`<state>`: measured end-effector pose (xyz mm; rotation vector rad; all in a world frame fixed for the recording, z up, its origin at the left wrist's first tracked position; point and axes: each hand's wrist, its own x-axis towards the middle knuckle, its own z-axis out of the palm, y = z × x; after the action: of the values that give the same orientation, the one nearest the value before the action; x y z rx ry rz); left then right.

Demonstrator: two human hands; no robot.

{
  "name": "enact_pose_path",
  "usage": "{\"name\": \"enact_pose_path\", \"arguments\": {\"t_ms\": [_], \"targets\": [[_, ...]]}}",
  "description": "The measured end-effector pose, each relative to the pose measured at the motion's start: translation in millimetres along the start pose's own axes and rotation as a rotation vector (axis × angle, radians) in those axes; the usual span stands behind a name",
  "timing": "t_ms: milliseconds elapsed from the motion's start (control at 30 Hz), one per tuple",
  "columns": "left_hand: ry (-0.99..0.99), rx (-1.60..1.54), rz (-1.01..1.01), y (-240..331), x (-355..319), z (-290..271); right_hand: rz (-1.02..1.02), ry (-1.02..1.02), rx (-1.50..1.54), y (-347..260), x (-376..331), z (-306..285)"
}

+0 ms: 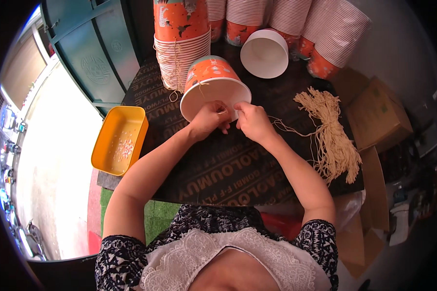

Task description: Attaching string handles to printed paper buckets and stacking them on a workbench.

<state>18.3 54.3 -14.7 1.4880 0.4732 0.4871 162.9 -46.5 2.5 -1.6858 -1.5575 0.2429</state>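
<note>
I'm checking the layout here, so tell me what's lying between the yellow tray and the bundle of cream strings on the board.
In the head view, between the yellow tray and the string bundle are both hands, left and right, at the paper bucket's rim.

Dark printed tabletop, teal door, sunlit pale floor

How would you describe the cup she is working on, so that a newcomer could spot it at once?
On the dark table, below the stacked cups, one orange cup lies tipped, white mouth toward her. Both hands, left hand and right hand, touch its rim; the white cup beside it lies untouched.
</note>
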Motion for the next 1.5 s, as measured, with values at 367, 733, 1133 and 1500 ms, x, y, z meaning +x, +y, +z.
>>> {"name": "enact_pose_path", "arguments": {"t_ms": [367,733,1133,1500], "targets": [[0.013,-0.073,-0.03,2,5,5,0.205,-0.192,0.201,6,5,-2],[0.066,-0.144,-0.076,13,6,15,0.057,-0.186,0.224,23,0,-4],[0.093,-0.099,-0.049,10,2,15,-0.171,0.136,0.206,28,-11,7],[0.115,0.341,0.145,-9,6,12,-0.109,0.272,0.008,29,-12,23]]}}
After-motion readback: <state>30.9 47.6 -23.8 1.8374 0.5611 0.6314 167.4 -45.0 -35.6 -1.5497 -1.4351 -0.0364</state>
